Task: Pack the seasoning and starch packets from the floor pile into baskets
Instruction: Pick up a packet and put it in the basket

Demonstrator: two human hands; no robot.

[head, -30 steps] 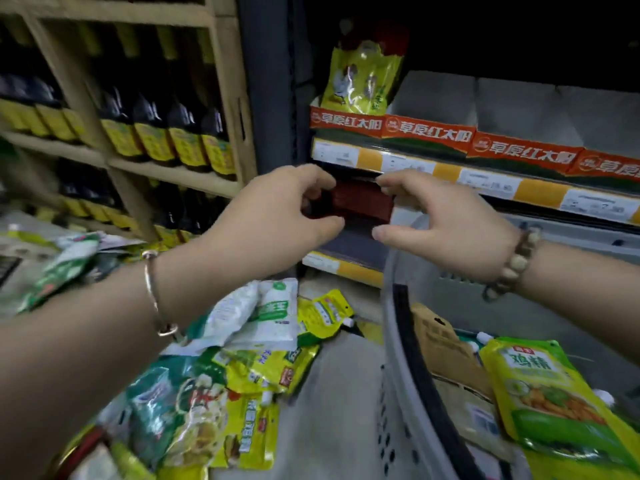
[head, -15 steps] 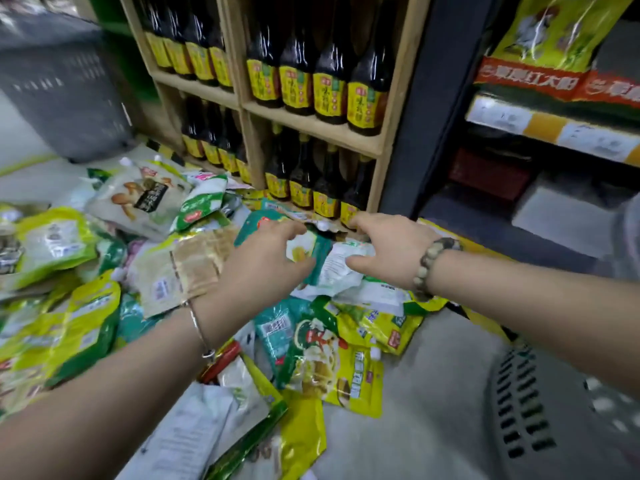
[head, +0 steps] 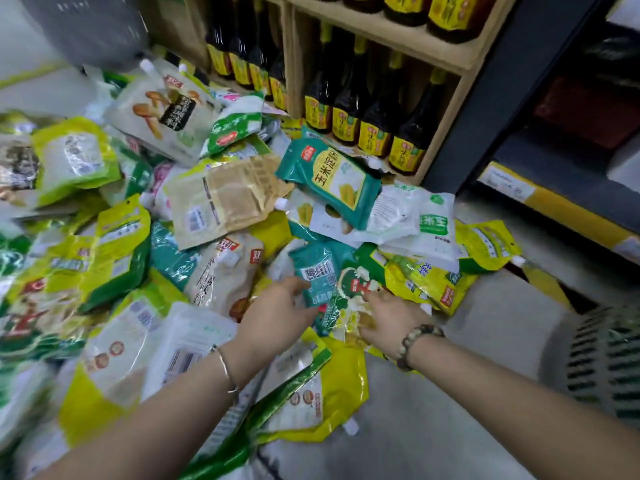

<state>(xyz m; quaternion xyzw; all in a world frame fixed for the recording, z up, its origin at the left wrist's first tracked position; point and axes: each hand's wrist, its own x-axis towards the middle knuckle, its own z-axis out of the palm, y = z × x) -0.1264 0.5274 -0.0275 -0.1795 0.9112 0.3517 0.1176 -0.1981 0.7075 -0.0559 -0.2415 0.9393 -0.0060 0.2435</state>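
Head view. The left hand reaches forward, its fingertips on the near left edge of a teal packet lying barcode-up. Blur hides whether thumb and fingers have closed on it. The right hand lies just beside the left, fingers spread and flat on a green-and-yellow packet, gripping nothing. The pile spreads ahead of and left of both hands. A grey slatted basket stands right of the right wrist, and bottles are shelved beyond the hands.

Assessment: the pouches look light, soft and glossy, so likely slippery. They should flex if lifted by the middle. Best taken by a sealed edge or corner, thumb underneath.
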